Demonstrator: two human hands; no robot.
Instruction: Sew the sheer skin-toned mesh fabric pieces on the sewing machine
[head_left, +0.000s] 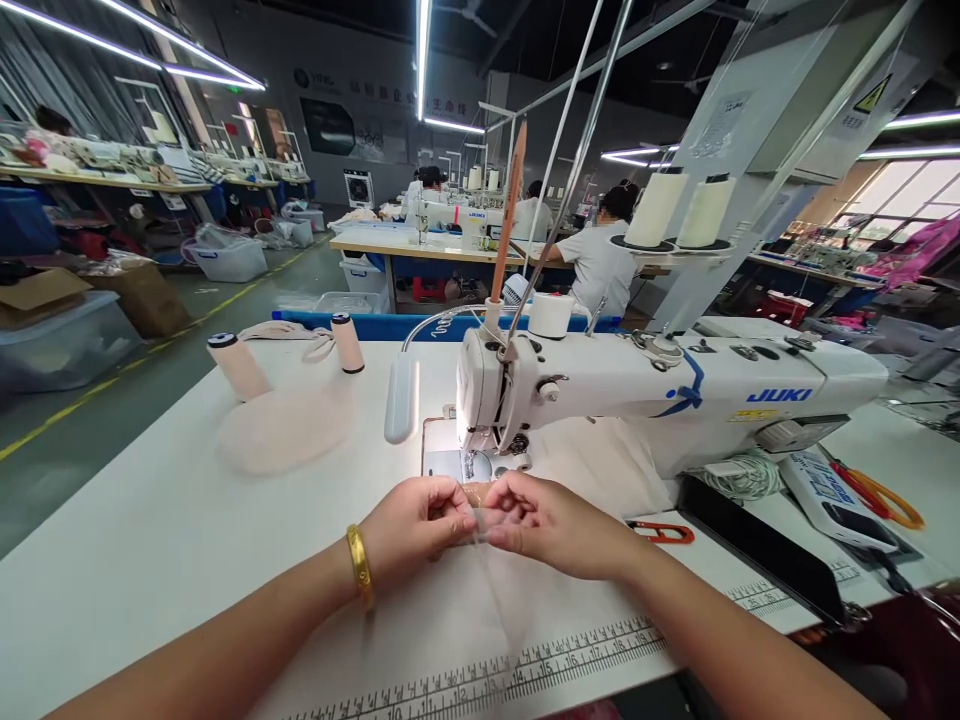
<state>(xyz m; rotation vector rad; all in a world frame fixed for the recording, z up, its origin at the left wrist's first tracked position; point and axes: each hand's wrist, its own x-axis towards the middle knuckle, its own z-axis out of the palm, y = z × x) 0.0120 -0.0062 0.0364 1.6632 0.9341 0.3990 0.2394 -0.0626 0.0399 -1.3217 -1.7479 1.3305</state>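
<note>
Thread cones (238, 366): upright at far left, well apart from the work.
Left hand (417, 522): pinching sheer fabric (495, 590).
Right hand (551, 523): pinching the same edge, keeping it taut.
Sewing machine (660, 385): needle just beyond the fingers.

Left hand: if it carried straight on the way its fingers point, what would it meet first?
Probably the right hand: the left hand points rightward at it, both pinching a sheer fabric strip between them. Depth is unclear.
</note>
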